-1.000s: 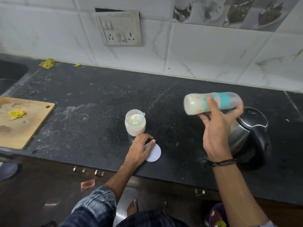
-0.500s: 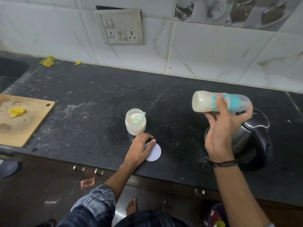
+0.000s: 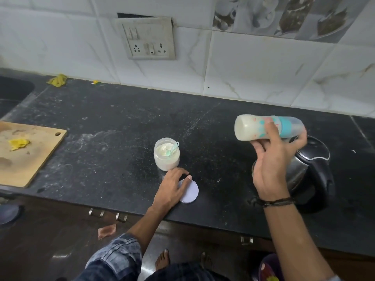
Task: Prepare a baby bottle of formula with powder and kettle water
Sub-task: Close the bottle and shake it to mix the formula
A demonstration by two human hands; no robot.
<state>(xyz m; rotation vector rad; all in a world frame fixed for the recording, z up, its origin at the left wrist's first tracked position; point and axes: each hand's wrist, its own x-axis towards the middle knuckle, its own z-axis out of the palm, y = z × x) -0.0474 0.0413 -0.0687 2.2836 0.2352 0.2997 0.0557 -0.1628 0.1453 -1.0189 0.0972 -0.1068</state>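
Mixing looks to be the step in hand: the clear plastic baby bottle with the teal collar (image 3: 249, 128) lies on its side in the air above the counter, its base pointing left and its capped end over the steel electric kettle with the black lid and handle (image 3: 316, 161). Milky liquid fills the base end, so powder and water both seem to be in. The right hand (image 3: 272, 165) holds it from below, its fingers (image 3: 271, 128) curled round the middle of the body with one wrapped over the front.

The left hand (image 3: 172, 187) rests palm down on the dark stone counter (image 3: 121, 122), its fingers (image 3: 178, 171) relaxed and slightly spread, their tips lying on the edge of the round pale flat lid (image 3: 191, 193). Just behind it stands the small open clear jar of white powder (image 3: 166, 161) with a teal plastic scoop (image 3: 173, 148) stuck in it.

Judging by the pale streaks on the bottle wall, the shaking may need more time before the mix is even. The next move probably calls for setting the bottle upright on the counter, well apart from the kettle, then lifting the lid and closing the jar, perhaps after taking out the scoop.
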